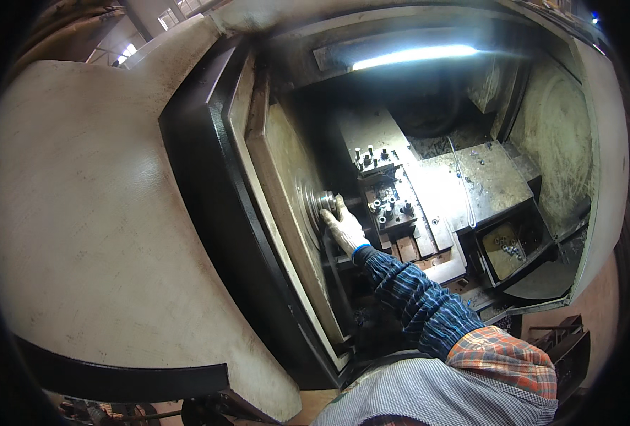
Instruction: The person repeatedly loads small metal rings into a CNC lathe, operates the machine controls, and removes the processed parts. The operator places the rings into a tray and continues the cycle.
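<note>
My right hand (344, 229), in a pale work glove with a blue cuff, reaches into a lathe's work area. Its fingers are bent and closed against the front of a round, shiny metal chuck (323, 201) on the left wall. Whatever lies between the fingertips, if anything, is hidden by the glove and the chuck. A dark blue striped sleeve cover (421, 302) covers the forearm. Just right of the hand stands a tool block (393, 213) with several upright clamping bolts. My left hand is out of view.
Behind the tool block is a second bolted tool holder (373, 157). A bent metal rod (463, 181) lies on the bright metal cover (496, 177). At right, a tray (490, 264) holds several small metal parts. The machine's black-edged door (208, 153) stands at left; a lamp (414, 55) shines above.
</note>
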The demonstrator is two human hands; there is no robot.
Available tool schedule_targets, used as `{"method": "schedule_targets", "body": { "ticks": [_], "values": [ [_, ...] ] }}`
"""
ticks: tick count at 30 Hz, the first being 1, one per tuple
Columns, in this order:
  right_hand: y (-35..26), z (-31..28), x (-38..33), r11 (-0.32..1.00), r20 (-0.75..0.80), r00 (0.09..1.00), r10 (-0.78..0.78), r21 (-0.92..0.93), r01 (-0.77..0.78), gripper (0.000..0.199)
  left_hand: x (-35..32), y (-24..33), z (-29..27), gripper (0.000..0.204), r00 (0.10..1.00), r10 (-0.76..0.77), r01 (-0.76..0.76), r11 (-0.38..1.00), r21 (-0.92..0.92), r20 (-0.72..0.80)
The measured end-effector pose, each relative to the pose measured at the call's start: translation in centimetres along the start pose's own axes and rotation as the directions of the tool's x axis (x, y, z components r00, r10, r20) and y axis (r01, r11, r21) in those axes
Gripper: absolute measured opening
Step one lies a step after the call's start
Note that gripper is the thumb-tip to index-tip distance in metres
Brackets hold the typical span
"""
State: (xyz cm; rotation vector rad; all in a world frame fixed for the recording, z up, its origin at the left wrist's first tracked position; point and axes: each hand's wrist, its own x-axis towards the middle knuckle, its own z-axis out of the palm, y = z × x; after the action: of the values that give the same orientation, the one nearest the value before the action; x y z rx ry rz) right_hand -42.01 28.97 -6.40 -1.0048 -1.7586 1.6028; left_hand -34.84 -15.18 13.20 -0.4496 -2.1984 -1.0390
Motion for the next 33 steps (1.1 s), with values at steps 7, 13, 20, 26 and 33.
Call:
{"method": "schedule_targets", "body": {
  "ticks": [7,13,20,26,33],
  "values": [
    [-0.4,-0.5,0.0,0.990,0.010,0.999,-0.031,-0.138,0.032,0.084,0.0,-0.7,0.0,0.026,0.989,0.143,-0.144,0.990,0.003,0.024],
    [0.2,-0.3,0.4,0.966,0.002,0.998,-0.070,-0.249,0.068,0.086,0.1,-1.4,-0.2,0.024,0.939,0.336,-0.340,0.939,0.044,0.078],
    [-1.6,-1.6,-0.2,0.948,0.075,0.997,-0.023,-0.315,0.045,0.092,0.4,-2.1,-0.7,0.023,0.830,0.538,-0.551,0.832,0.066,0.144],
    [-3.3,-4.8,-7.6,0.954,0.180,0.983,-0.045,-0.284,0.095,0.087,-0.5,-1.9,1.0,0.021,0.946,0.298,-0.320,0.921,-0.223,-0.127],
    [3.0,-13.2,-23.3,0.983,0.246,0.954,0.169,0.022,-0.180,0.051,-5.7,-4.6,3.2,0.023,0.926,0.342,-0.375,0.876,-0.303,-0.157]
  ]
}}
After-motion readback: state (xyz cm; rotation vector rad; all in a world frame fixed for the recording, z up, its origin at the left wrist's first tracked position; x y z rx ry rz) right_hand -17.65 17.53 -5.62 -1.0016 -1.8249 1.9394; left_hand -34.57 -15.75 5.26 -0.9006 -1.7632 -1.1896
